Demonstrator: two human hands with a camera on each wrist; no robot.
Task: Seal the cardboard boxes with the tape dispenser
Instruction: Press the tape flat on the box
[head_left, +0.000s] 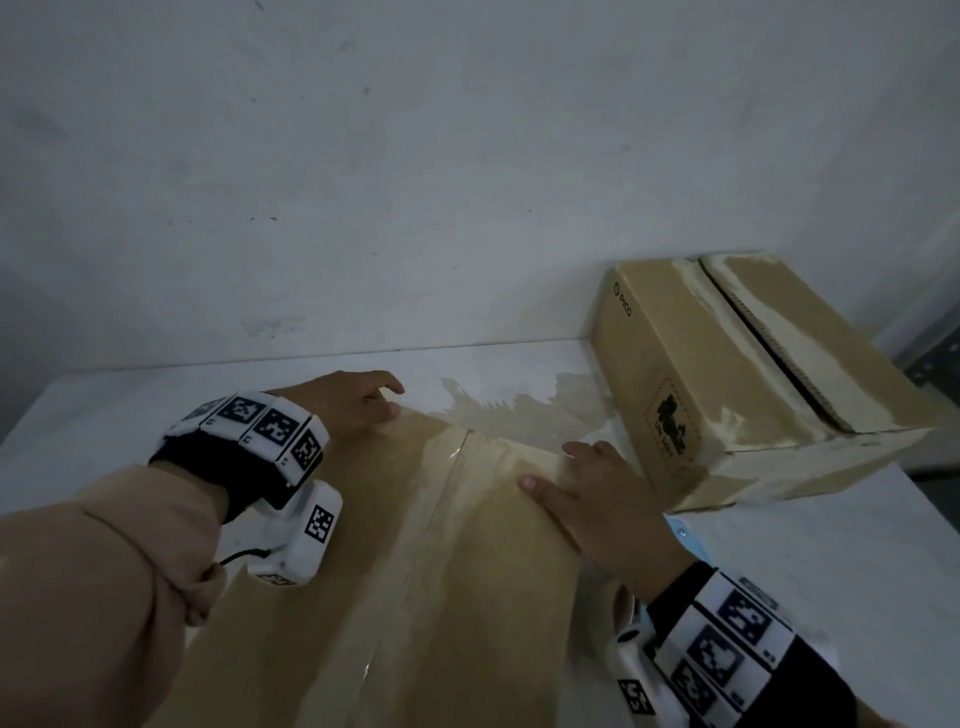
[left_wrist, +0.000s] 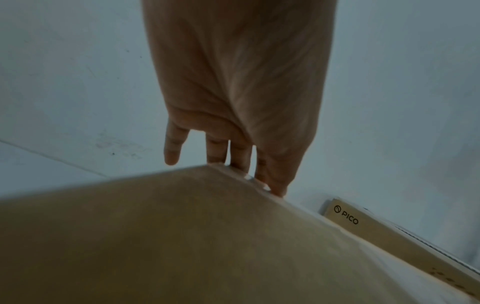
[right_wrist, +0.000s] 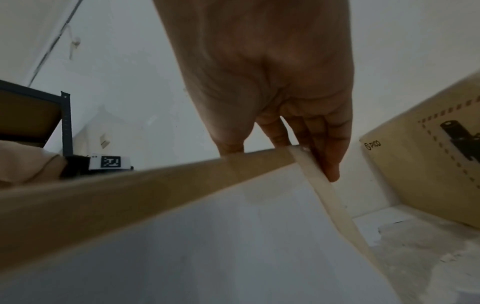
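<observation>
two cardboard boxes sit on the white table (head_left: 810, 545). the near box (head_left: 415, 571) lies under both hands. a strip of clear tape (head_left: 441, 519) runs down the middle of its top, between the two hands. the far box (head_left: 753, 374) sits just past the right hand's fingertips, close to the wall (head_left: 415, 156). it has the word pico on its side and its top flaps are a little apart.

the left hand (head_left: 348, 405) reaches out to the far left corner of the near box. its fingers (left_wrist: 239, 156) are straight and go over the far edge, and the little finger sticks out away from the others. it holds nothing.

the right hand (head_left: 602, 499) lies flat on the far right corner of the near box. its fingers (right_wrist: 330, 148) are straight and close together and hang over the box's right edge, and the thumb points in toward the tape. it holds nothing too.

each wrist has one white band (head_left: 260, 421) with black square marks on it. something light blue (head_left: 678, 530) peeks out from under the right wrist, but i cannot tell what it is. beside the left arm, in the right wrist view, stands one dark shelf (right_wrist: 66, 123).
</observation>
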